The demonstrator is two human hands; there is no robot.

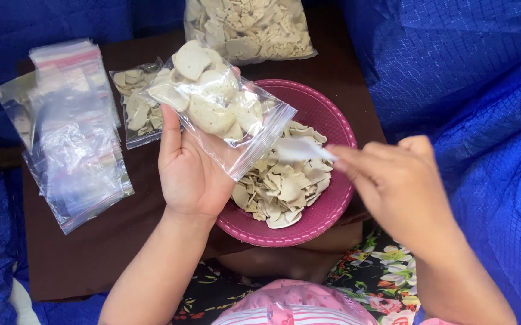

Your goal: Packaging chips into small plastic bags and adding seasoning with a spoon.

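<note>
Nearest to the camera, at the bottom edge, there is a pink striped cloth [296,307] and a dark floral fabric [387,271] on the person's lap. From there the two bare arms go up into the picture.

The right hand [402,180] is at the right side, over the rim of the bowl [332,210]. Its fingers are pressed together and they pinch one pale chip [302,149]. The chip is blurred, and it is just beside the open mouth of the bag [221,105], above the heap in the bowl.

The left hand [191,165] is at the left of the bowl, palm up. The palm and the hidden fingers carry the bag from below, and the thumb lies along the left side of the bag. The bag is a small clear zip bag, already filled with round pale chips, and it is tilted with its open end down to the right, toward the bowl.

The bowl is a purple-pink woven one. It stands on a dark brown table [92,253] and holds a heap of pale chips [284,186].

At the left on the table lies a stack of empty clear bags [74,144]. Behind the held bag, a second filled small bag [137,105] lies flat, partly hidden.

At the far edge, a big clear sack [248,27] of the same chips lies on the table. Blue cloth [465,78] surrounds the table on the left, top and right.
</note>
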